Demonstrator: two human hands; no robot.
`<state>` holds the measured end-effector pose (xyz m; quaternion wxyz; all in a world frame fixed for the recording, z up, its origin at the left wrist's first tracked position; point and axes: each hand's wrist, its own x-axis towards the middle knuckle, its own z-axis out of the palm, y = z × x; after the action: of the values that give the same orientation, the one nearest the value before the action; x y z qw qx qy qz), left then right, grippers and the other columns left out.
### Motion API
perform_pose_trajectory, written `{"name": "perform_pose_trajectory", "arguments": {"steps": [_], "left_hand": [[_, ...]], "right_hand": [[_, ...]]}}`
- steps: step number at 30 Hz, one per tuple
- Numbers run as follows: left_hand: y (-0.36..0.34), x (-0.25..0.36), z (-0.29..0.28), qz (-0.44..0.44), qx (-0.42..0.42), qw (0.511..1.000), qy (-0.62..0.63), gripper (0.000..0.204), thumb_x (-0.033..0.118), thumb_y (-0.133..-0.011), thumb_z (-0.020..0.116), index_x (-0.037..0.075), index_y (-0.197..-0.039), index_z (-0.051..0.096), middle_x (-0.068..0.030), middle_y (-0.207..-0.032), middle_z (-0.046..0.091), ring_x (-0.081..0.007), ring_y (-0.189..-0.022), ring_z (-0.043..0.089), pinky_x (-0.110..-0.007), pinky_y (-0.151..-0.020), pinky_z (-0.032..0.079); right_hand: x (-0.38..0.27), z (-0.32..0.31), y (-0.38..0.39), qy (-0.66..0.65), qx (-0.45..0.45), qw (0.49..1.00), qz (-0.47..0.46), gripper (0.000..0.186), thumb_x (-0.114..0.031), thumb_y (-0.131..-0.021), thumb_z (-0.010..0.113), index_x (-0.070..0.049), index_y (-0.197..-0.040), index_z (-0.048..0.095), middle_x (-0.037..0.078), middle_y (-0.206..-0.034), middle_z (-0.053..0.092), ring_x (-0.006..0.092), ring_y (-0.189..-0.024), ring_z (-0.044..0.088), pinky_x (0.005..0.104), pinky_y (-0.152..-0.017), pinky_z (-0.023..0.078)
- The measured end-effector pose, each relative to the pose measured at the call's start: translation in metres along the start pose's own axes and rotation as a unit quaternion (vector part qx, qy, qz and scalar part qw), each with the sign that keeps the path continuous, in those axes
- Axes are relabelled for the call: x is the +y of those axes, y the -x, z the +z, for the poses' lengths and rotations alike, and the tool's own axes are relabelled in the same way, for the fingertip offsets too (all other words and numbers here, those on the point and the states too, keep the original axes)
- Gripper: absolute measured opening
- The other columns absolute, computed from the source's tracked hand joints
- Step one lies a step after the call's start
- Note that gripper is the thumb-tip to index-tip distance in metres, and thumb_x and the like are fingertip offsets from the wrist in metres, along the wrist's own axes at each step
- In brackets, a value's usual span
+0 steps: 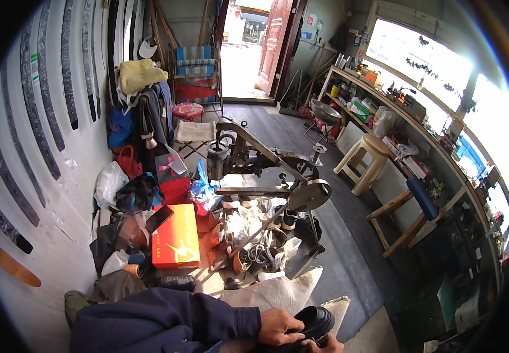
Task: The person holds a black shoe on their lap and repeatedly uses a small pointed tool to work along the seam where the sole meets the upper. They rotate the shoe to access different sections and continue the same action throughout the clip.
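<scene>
Low in the head view, a black shoe [315,321] lies over my lap, its dark rounded end showing between my hands. My left hand [279,327] reaches in from a navy sleeve, with fingers bent and pressed together at the shoe's near side. Close beside it, my right hand [326,344] is cut by the lower edge of the picture, its fingers closed at the shoe's edge. Whether a small tool or thread is between the fingertips is too small to tell. Beneath the shoe spreads a beige cloth [278,293] with pointed corners.
A hand-cranked shoe-repair sewing machine [254,156] stands ahead. Around its legs are piled shoes and bags, with an orange-red box [176,236] holding a dark phone [159,218]. To the right are a beige plastic stool [362,163], a wooden stool [404,219] and a cluttered workbench [378,88].
</scene>
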<state>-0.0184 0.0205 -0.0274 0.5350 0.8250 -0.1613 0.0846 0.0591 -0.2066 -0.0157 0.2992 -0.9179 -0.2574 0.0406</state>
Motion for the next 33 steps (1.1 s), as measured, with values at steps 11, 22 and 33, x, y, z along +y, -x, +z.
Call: {"name": "perform_pose_trajectory", "arguments": {"steps": [11, 22, 33], "left_hand": [[0.003, 0.0, -0.001, 0.003, -0.002, 1.0, 0.001, 0.028, 0.026, -0.099, 0.067, 0.003, -0.087, 0.06, -0.0176, -0.084, 0.061, -0.0406, -0.079, 0.064, -0.044, -0.064, 0.048], [-0.01, 0.009, 0.005, -0.075, 0.017, 0.995, -0.063, 0.037, 0.039, -0.1, 0.063, 0.001, -0.103, 0.065, -0.0175, -0.111, 0.062, -0.0422, -0.098, 0.066, -0.047, -0.08, 0.054], [-0.015, 0.004, 0.007, -0.086, 0.012, 0.995, -0.044, 0.032, 0.031, -0.1, 0.063, -0.001, -0.105, 0.065, -0.0202, -0.118, 0.064, -0.0452, -0.098, 0.065, -0.047, -0.08, 0.053]], "right_hand": [[0.023, -0.011, 0.016, 0.051, -0.055, 0.994, 0.075, 0.054, -0.058, -0.082, 0.081, -0.004, -0.078, 0.072, 0.019, -0.068, 0.068, 0.0364, -0.06, 0.064, 0.0454, -0.063, 0.052], [0.01, 0.006, 0.042, -0.611, -0.111, 0.77, 0.149, 0.062, -0.025, -0.103, 0.061, -0.01, -0.158, 0.037, -0.001, -0.068, 0.048, 0.0068, -0.05, 0.039, 0.0208, -0.046, 0.032], [0.028, -0.016, 0.052, -0.706, 0.094, 0.646, 0.277, 0.038, -0.041, -0.108, 0.047, -0.015, -0.081, 0.052, -0.005, -0.055, 0.033, 0.0091, -0.043, 0.029, 0.0259, -0.037, 0.025]]}}
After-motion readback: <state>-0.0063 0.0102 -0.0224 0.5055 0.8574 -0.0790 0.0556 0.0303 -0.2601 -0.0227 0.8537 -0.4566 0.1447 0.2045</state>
